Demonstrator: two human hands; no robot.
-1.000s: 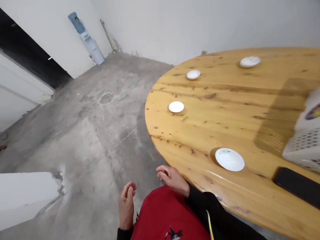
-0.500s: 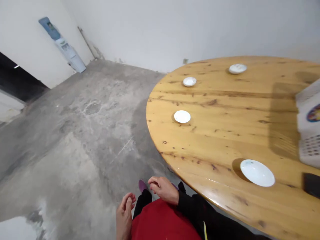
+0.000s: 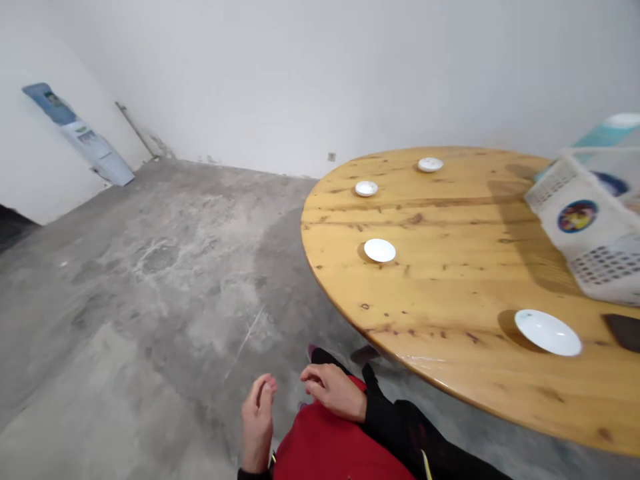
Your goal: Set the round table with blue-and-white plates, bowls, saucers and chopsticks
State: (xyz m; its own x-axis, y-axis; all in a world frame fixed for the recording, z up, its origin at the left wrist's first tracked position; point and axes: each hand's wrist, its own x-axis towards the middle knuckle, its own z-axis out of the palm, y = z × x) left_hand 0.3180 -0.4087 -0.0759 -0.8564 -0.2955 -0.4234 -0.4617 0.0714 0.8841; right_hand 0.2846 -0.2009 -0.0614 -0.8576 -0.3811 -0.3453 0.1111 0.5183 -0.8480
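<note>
My left hand (image 3: 257, 421) hangs low in front of my red top (image 3: 334, 448), fingers together and only slightly bent, holding nothing. My right hand (image 3: 334, 392) is just right of it, fingers loosely curled with nothing in them, short of the near edge of a round wooden table (image 3: 450, 293). Several small white dishes sit on the table: one nearest me at the right (image 3: 548, 332), one near the left edge (image 3: 379, 250), and two further back (image 3: 366, 188) (image 3: 431, 164). Neither hand touches the table or a dish.
A white perforated basket (image 3: 593, 240) with a round sticker stands at the table's right side, with a black flat object (image 3: 625, 331) beside it. Bare concrete floor (image 3: 150, 287) spreads left. A water dispenser (image 3: 83, 137) leans at the far left wall.
The view has swung right and up, so the table, dishes and basket sit lower and more centred. Both hands keep about the same pose near my lap.
</note>
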